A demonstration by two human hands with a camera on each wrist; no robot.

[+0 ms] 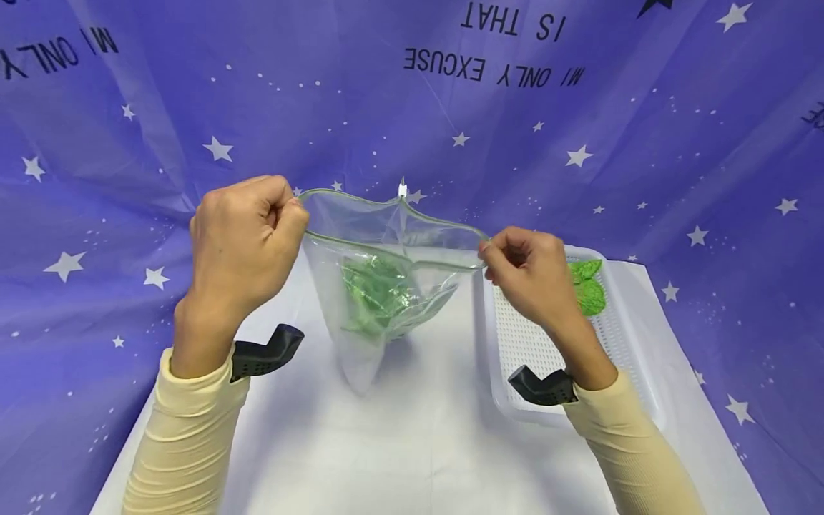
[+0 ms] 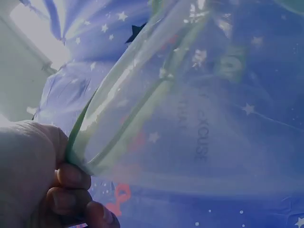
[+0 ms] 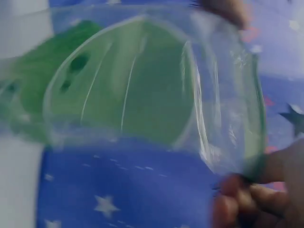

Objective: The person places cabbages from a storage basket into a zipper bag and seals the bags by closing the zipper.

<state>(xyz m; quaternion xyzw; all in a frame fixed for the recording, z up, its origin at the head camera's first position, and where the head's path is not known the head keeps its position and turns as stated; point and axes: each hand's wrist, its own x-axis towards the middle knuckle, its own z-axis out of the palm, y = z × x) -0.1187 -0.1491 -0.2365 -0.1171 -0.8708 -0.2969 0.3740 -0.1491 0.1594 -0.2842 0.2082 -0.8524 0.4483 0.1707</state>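
Note:
A clear zip bag (image 1: pixel 325 286) with a green-edged mouth hangs between my hands over the white table. Its mouth gapes wide, and a white slider (image 1: pixel 402 191) sits midway along the far edge. Inside, low in the bag, lies a bundle of green leaves (image 1: pixel 373 293), blurred by the plastic. My left hand (image 1: pixel 244 247) pinches the left end of the mouth between thumb and curled fingers. At the opposite end my right hand (image 1: pixel 534 279) pinches the mouth's corner. The right wrist view shows the green printed side of the bag (image 3: pixel 152 90) close up.
To the right a white perforated tray (image 1: pixel 491 350) stands on the white table (image 1: pixel 412 450), partly under my right forearm. Green leaves (image 1: pixel 589 295) lie in its far part. A purple star-patterned cloth (image 1: pixel 360 93) surrounds the table at the back and sides.

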